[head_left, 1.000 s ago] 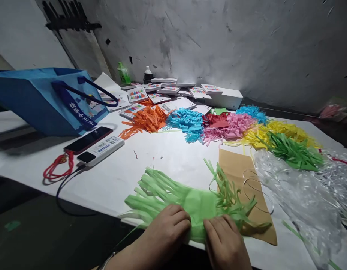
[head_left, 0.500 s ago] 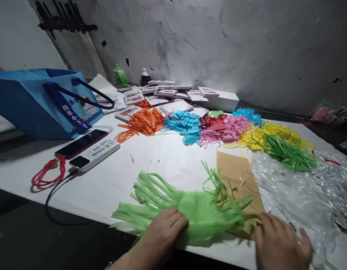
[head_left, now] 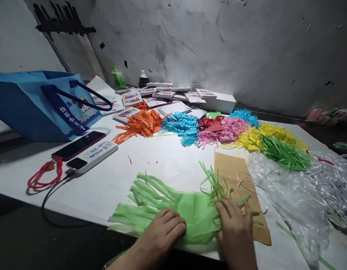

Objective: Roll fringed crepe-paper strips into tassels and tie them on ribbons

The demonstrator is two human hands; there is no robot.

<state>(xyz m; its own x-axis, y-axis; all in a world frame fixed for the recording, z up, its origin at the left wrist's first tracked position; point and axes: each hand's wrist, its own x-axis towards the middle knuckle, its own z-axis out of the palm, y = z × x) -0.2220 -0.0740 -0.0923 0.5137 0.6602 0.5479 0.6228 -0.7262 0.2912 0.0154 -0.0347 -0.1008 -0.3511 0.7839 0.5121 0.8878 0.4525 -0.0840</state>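
Observation:
A light green fringed tissue paper sheet (head_left: 193, 214) lies at the table's front edge, its plain middle between two cut ends. Strips fan out to the left, and a bunched fringe curls up at the right. My left hand (head_left: 167, 227) is closed, its curled fingers gripping the sheet's near edge left of the plain middle. Around the right-hand fringe bend the fingers of my right hand (head_left: 235, 225), covering part of those strips. Under that end is a brown paper sheet (head_left: 232, 168) with a loop of thin cord (head_left: 265, 204) on it.
Tissue tassels in orange (head_left: 145, 123), blue (head_left: 181, 125), pink (head_left: 232, 129), yellow (head_left: 283, 134) and dark green (head_left: 286, 153) line the back. Clear plastic (head_left: 291, 195) lies right. A phone (head_left: 79, 145), a white device (head_left: 94, 156) and a blue bag (head_left: 24, 105) are left. Printed packs (head_left: 132, 98) lie behind.
My right hand has moved left from beyond the fringe's tip onto the fringe. My left hand keeps its place on the sheet. A loose green strip now shows at the right.

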